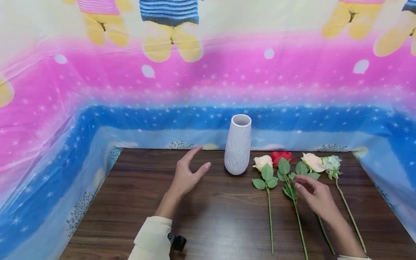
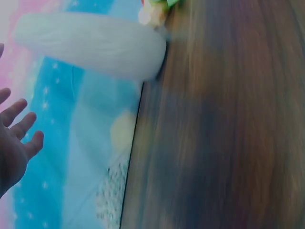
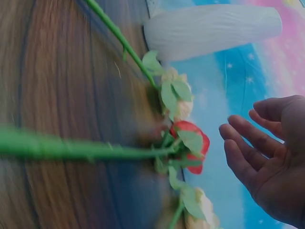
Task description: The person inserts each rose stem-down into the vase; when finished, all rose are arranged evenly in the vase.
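A white ribbed vase (image 1: 238, 148) stands upright near the back of the table. To its left, my left hand (image 1: 186, 176) hovers with thumb and fingers spread, holding nothing and apart from the vase. Right of the vase lie a cream rose (image 1: 262, 163), a red rose (image 1: 280, 158), a pale peach rose (image 1: 313, 162) and a pale green flower (image 1: 332, 166), stems toward me. Over the red and peach roses' leaves is my right hand (image 1: 318, 198). Its relaxed, loosely bent fingers look empty in the right wrist view, where the red rose (image 3: 193, 138) lies apart from them.
The dark wooden table (image 1: 214, 227) ends at a printed cloth (image 1: 182, 119) that hangs behind it and along its sides. A small black device (image 1: 178, 242) sits by my left sleeve (image 1: 151, 236).
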Action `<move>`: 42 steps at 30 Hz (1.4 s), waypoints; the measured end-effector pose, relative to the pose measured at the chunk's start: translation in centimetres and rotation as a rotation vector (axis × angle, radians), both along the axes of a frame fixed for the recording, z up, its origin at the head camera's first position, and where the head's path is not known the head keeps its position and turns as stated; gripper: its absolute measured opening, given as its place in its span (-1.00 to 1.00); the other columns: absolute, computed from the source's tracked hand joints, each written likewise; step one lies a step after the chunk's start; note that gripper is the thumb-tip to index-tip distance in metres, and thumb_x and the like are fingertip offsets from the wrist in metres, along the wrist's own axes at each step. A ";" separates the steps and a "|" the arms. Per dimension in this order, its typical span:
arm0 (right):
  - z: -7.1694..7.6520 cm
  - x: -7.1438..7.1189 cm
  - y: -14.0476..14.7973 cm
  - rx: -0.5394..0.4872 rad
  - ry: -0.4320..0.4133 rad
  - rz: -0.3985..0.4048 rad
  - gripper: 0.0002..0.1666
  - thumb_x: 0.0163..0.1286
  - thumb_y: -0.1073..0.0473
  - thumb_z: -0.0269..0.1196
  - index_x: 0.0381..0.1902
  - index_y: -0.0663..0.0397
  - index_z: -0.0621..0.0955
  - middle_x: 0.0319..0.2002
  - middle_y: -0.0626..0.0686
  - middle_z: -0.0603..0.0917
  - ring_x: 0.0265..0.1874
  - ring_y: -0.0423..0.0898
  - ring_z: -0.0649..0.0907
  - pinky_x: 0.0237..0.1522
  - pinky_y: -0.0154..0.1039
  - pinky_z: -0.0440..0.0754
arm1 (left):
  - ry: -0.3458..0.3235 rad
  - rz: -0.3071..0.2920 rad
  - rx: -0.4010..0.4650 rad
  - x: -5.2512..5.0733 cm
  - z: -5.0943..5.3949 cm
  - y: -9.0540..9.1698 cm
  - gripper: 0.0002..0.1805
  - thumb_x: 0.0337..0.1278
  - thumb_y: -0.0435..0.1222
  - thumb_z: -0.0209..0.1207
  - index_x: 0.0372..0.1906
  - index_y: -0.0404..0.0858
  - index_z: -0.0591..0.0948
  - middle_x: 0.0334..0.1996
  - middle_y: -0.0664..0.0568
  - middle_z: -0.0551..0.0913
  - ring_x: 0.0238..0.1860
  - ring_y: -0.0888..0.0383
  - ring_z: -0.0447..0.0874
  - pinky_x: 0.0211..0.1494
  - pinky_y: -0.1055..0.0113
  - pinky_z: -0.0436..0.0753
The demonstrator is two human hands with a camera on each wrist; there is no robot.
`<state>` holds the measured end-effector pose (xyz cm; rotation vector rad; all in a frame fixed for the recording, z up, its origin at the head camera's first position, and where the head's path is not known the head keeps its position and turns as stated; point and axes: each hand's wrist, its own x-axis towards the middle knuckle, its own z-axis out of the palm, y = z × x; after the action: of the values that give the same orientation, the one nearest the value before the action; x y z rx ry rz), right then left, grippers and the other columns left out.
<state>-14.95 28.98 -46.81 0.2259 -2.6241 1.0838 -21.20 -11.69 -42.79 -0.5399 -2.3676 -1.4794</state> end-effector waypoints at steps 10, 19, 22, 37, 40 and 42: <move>-1.8 -0.4 -2.2 -0.296 -0.271 0.090 -0.55 0.59 0.17 0.12 0.26 0.39 0.53 0.07 0.41 0.71 -0.15 -0.35 0.77 -0.07 -0.42 0.72 | -0.106 -0.057 0.148 -2.5 1.6 4.2 -0.29 0.24 -0.21 0.33 0.48 -0.22 0.39 0.41 -0.15 0.52 0.47 -0.05 0.46 0.54 -0.08 0.41; -3.2 -1.2 -3.5 -0.427 -0.509 0.075 -0.55 0.58 0.28 0.08 0.28 0.51 0.47 0.09 0.42 0.69 -0.16 -0.26 0.78 -0.01 -0.30 0.76 | -0.135 -0.122 0.206 -4.6 4.0 7.3 -0.22 0.25 -0.18 0.33 0.53 -0.19 0.31 0.50 -0.13 0.39 0.55 -0.04 0.33 0.55 -0.01 0.41; -3.7 -1.4 -3.7 -0.396 -0.511 0.055 -0.58 0.56 0.31 0.10 0.22 0.55 0.50 0.03 0.42 0.72 -0.21 -0.23 0.79 -0.10 -0.31 0.77 | -0.153 -0.121 0.213 -5.3 4.7 8.2 -0.17 0.23 -0.15 0.34 0.55 -0.18 0.28 0.53 -0.13 0.35 0.57 -0.02 0.29 0.57 0.01 0.38; -3.4 -3.0 -6.0 -0.208 -0.621 -0.090 -0.62 0.36 0.19 0.33 -0.02 0.42 0.66 -0.27 0.20 0.80 -0.42 -0.13 0.76 -0.29 -0.19 0.79 | -0.234 -0.130 0.202 -7.3 6.2 10.4 -0.06 0.13 -0.11 0.43 0.57 -0.18 0.25 0.41 -0.09 0.49 0.45 -0.08 0.47 0.46 -0.04 0.52; -3.5 -3.4 -6.2 -0.153 -0.617 -0.125 -0.71 0.31 0.19 0.37 -0.14 0.35 0.71 -0.37 0.12 0.79 -0.49 -0.16 0.74 -0.37 -0.21 0.77 | -0.227 -0.137 0.185 -7.5 6.3 10.7 -0.07 0.13 -0.12 0.43 0.56 -0.19 0.26 0.32 -0.13 0.55 0.36 -0.07 0.55 0.38 -0.06 0.58; -3.6 -3.6 -6.1 -0.127 -0.611 -0.140 -0.78 0.28 0.21 0.38 -0.23 0.29 0.74 -0.45 0.06 0.78 -0.53 -0.18 0.73 -0.42 -0.23 0.75 | -0.224 -0.135 0.179 -7.7 6.4 11.0 -0.10 0.13 -0.14 0.43 0.54 -0.20 0.29 0.28 -0.14 0.58 0.31 -0.06 0.59 0.36 -0.04 0.60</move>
<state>-18.59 22.85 -50.42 -0.3726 -3.0013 1.4407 -28.88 -0.73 -36.41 -0.5224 -2.3667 -1.8800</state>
